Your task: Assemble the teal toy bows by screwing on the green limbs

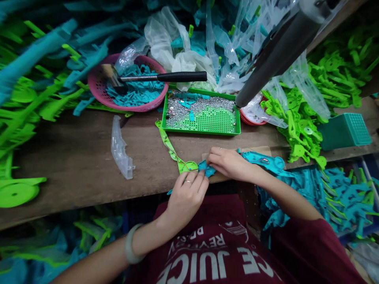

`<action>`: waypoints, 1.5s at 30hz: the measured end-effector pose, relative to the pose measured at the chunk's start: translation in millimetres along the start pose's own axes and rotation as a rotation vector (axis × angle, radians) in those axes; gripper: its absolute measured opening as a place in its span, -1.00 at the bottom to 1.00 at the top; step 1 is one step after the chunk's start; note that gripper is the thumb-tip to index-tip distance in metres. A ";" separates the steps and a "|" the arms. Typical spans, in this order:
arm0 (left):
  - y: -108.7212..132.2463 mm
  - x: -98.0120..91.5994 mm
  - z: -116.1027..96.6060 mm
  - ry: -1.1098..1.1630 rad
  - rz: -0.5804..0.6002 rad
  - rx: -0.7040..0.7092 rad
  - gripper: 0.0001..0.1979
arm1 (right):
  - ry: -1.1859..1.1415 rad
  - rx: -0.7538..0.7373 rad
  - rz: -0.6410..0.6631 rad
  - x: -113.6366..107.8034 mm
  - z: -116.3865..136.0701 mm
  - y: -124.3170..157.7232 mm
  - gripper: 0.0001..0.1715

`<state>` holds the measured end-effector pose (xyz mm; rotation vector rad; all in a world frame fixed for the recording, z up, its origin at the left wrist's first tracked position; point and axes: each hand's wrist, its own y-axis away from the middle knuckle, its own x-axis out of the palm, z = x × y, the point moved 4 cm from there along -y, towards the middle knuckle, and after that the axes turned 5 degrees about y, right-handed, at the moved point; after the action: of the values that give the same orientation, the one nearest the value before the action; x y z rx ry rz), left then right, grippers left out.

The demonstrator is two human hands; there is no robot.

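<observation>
At the bench [79, 157], both hands [186, 193] [229, 163] close together, palms down, fingers [194, 179] pinching blue part [209, 170]

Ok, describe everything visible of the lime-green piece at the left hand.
The lime-green piece looks like plastic: long, curved, slim at its far end, broader near the left hand. Small spots dot it, and a thin dark line, perhaps a wire, runs along it. It lies slantwise on the wooden bench, its far end beside the green tray; the hand hides its near edge, so contact seems likely.
</observation>
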<state>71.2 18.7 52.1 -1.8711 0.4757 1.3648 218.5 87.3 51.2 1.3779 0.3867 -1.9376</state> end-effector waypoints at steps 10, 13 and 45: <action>1.6 1.0 -1.1 -0.021 -0.002 -0.035 -0.68 | -0.055 -0.030 -0.013 -0.6 2.8 -1.6 -0.75; 0.0 1.7 -0.2 -0.001 -0.005 -0.044 -0.69 | -0.060 -0.063 -0.046 0.9 2.7 -2.0 -0.73; -15.4 4.4 11.0 0.076 0.191 -0.112 -0.84 | 0.170 0.104 -0.264 -3.9 -6.7 54.1 -0.75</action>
<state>76.2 37.5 51.9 -2.0164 0.6421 1.4743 261.7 55.0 60.7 1.6341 0.5804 -2.0819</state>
